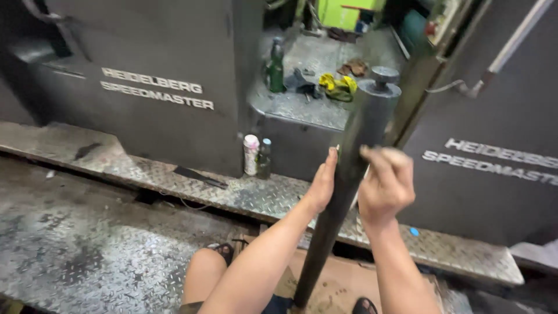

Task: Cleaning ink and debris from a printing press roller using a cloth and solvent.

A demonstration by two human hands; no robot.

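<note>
I steady a long dark roller [343, 186] pointing toward one o'clock: my left hand [321, 185] lies open against it, my right hand [385, 185] curls loosely beside it.

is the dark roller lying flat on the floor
No, the dark roller stands nearly upright, with the left hand and right hand on it.

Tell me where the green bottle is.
In the head view, the green bottle stands upright at upper centre, on the raised checker-plate platform between the two dark machine units, left of the yellow rag.
</note>
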